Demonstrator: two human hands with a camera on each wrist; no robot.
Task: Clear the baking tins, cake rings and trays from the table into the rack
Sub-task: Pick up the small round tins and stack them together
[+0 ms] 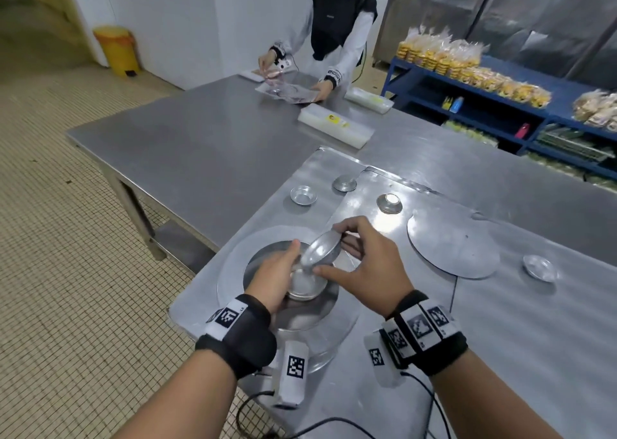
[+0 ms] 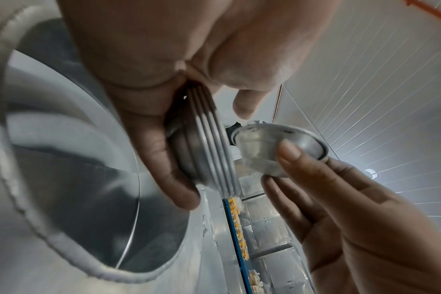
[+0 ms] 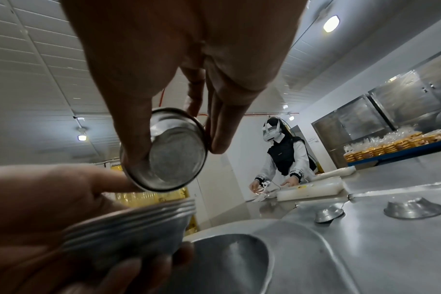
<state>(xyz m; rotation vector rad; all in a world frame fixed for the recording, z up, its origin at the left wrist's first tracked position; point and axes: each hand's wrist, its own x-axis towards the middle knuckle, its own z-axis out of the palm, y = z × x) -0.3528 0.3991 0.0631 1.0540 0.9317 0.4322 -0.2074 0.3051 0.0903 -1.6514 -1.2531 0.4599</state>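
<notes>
My left hand [image 1: 283, 271] grips a nested stack of small metal tins [image 1: 305, 285] just above a large round pan [image 1: 300, 325] on the steel table. My right hand [image 1: 330, 250] pinches one small tin [image 1: 319, 253] by its rim, tilted, right over the stack. In the left wrist view the stack [image 2: 209, 143] sits in my curled fingers with the single tin [image 2: 277, 147] beside it. The right wrist view shows the single tin [image 3: 169, 151] above the stack [image 3: 129, 224]. More small tins [image 1: 303, 195] [image 1: 344, 183] [image 1: 389, 203] lie beyond my hands, and another [image 1: 540, 267] at the right.
A flat round disc [image 1: 450, 248] lies right of my hands. Another person [image 1: 334, 37] works at the table's far end beside white plastic packs [image 1: 335, 127]. Blue shelves [image 1: 467, 94] with bagged baked goods stand at the right. The table edge and tiled floor [image 1: 66, 271] are on my left.
</notes>
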